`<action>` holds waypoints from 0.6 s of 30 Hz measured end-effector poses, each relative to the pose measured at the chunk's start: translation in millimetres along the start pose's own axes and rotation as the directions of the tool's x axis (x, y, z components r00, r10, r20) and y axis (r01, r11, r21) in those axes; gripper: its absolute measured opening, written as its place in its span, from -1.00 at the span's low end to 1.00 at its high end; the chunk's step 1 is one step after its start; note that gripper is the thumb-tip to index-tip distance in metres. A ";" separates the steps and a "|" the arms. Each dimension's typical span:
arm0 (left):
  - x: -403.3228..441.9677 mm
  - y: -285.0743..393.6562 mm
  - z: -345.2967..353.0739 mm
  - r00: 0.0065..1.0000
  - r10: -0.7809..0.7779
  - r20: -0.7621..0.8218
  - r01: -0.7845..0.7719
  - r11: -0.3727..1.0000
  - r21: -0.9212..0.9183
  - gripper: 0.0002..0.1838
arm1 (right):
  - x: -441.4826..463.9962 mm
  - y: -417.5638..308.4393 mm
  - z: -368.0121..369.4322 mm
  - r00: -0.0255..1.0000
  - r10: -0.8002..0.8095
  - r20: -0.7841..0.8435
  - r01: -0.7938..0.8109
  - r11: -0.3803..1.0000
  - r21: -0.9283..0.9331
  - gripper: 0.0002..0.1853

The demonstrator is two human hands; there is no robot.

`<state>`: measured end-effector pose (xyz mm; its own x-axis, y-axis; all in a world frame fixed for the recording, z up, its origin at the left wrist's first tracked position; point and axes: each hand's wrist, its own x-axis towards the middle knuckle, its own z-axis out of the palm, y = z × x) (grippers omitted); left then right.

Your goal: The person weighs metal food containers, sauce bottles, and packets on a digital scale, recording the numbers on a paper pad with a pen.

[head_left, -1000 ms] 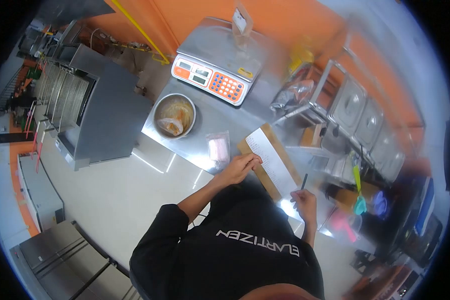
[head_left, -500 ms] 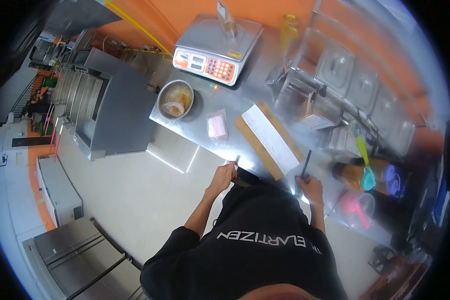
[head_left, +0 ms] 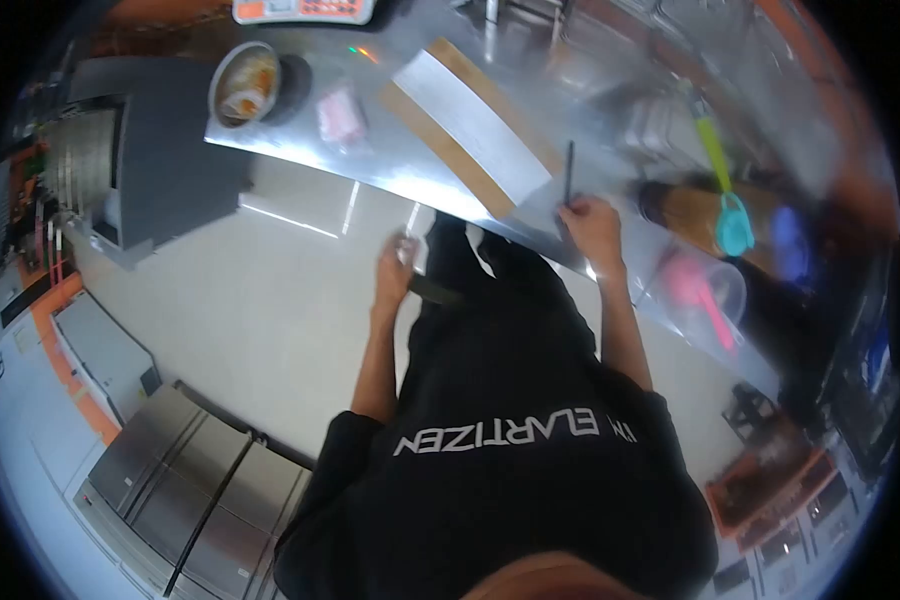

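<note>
My right hand [head_left: 594, 235] is closed around a slim black pen [head_left: 569, 172], at the front edge of the steel table. Left of it lies a long white sheet of paper [head_left: 475, 122], which has a brown board [head_left: 425, 128] under it. Over the floor, off the table edge, my left hand [head_left: 394, 265] is curled with a blurred, pale shiny spot at its fingers. What it holds, if anything, I cannot make out. Beside that hand a dark strip [head_left: 436, 291] sticks out at my black clothing.
On the steel table [head_left: 390, 170] are a metal bowl with food [head_left: 245, 85], a pink packet [head_left: 341, 115], and part of a scale [head_left: 305, 10]. To the right stand a container with a pink scoop [head_left: 708, 300] and a teal-and-green spoon [head_left: 733, 225]. A grey cabinet [head_left: 180, 150] stands left.
The view has tipped down and shifted, so the table sits higher in it. My left hand has moved away from the table edge and outward left. The pen is still in my right hand.
</note>
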<state>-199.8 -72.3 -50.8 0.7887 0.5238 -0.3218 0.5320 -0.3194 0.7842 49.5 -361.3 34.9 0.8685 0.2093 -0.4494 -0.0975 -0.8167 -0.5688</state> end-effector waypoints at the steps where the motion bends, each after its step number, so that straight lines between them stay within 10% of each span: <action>1: 11.3 37.7 -2.9 0.985 0.061 -0.160 -0.065 0.998 -0.016 -0.58 | 1.8 2.0 -0.1 0.999 0.028 0.035 -0.029 0.999 0.038 -0.60; 6: 60.7 125.9 7.5 0.831 0.513 -0.216 -0.464 0.852 0.242 -0.63 | 2.7 7.8 -13.5 0.938 0.108 0.329 -0.264 0.840 0.475 -0.77; 9: 90.2 130.8 31.3 0.750 0.621 -0.229 -0.560 0.780 0.281 -0.55 | 3.0 9.8 -1.1 0.971 -0.097 0.217 -0.087 0.705 0.704 -0.81; 18: 110.0 113.0 57.1 0.748 0.618 -0.241 -0.459 0.744 0.486 -0.40 | 44.7 -39.6 56.2 0.853 -0.519 -0.052 0.441 0.665 0.602 -0.81</action>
<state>-35.3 -95.9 -27.9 0.8450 0.3845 0.3717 0.1837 -0.8614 0.4735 64.9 -289.4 -1.4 0.8166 0.5748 -0.0525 0.0256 -0.1268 -0.9916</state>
